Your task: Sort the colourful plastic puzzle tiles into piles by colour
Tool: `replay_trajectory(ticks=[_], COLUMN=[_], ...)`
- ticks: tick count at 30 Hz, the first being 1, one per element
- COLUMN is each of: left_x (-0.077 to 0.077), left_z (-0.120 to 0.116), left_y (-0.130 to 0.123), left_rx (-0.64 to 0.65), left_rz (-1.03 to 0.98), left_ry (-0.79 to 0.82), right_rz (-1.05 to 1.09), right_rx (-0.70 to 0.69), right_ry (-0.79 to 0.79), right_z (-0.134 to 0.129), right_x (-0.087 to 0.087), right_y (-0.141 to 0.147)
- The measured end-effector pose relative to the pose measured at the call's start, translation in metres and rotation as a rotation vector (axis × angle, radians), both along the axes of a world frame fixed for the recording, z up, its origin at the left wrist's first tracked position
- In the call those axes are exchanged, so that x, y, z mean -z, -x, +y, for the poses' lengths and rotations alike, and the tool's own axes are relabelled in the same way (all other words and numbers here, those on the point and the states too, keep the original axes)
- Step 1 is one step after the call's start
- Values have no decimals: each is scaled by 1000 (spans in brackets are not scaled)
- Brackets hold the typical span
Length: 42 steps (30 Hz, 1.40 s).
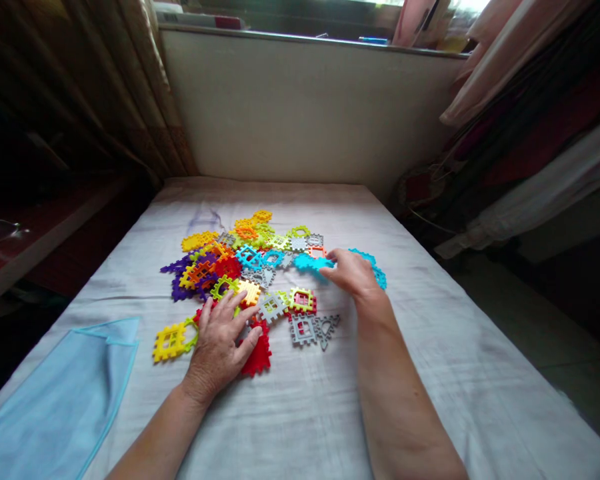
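Observation:
A pile of colourful plastic interlocking building tiles lies on the sheet. My left hand [224,337] rests palm down on its near side, fingers spread, over red tiles [257,352] and near a cream-yellow tile [249,292]. A yellow tile [170,343] lies left of that hand. At the pile's right side, my right hand [351,270] is closed with thumb and fingertips at a light blue tile [313,263], which is smeared by motion. More light blue tiles [379,272] show just behind and right of this hand. Grey tiles [304,329] lie between the hands.
Purple tiles [180,285] and yellow-orange tiles [199,241] form the pile's left and far parts. A light blue cloth [60,400] lies at the near left. Beyond the sheet-covered surface [300,413] stand a pale wall [300,107] and curtains [155,100].

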<state>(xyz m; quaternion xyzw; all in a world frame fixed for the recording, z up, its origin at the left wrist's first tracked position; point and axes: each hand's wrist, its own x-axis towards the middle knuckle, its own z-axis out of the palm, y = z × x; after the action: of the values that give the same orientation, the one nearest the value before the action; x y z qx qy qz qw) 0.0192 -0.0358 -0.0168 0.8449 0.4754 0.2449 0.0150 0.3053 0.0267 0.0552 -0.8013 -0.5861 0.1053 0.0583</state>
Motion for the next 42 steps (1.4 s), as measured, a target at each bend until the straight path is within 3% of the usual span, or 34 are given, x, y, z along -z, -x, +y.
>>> replay_trajectory(ticks=[4,9,13,16,20,25,31,34,38,42], left_x=[-1,-2,-1,0,0,1,0,1,1,1], left_z=[0,0,0,1,0,0,0,0,1,1], left_y=[-1,-1,-1,-1,-1,-2,-1,-1,0,0], left_rx=[-1,-2,1,6,2,2,2,2,0,-8], left_rz=[-2,0,1,9,0,3,4,-3,-9,-19], left_ry=[1,-1,-3,-13,-53,-60,-32,-23,-8,2], right_rz=[152,626,846,916,844,1078,989,655,192,59], right_rx=[73,-86,-165,-198,-150,-249,-164,-33,241,350], right_ry=[-35,-169,-44,-16,-61,-75,-183,-241,-202,-133], right_z=[-3,3,3,2,3,7,10,3,-13,-24], right_x=[4,18,18,14,16,25,24,11,-4,-3], right_y=[-17,-5,5,10,21,35,29,5,-38,-66])
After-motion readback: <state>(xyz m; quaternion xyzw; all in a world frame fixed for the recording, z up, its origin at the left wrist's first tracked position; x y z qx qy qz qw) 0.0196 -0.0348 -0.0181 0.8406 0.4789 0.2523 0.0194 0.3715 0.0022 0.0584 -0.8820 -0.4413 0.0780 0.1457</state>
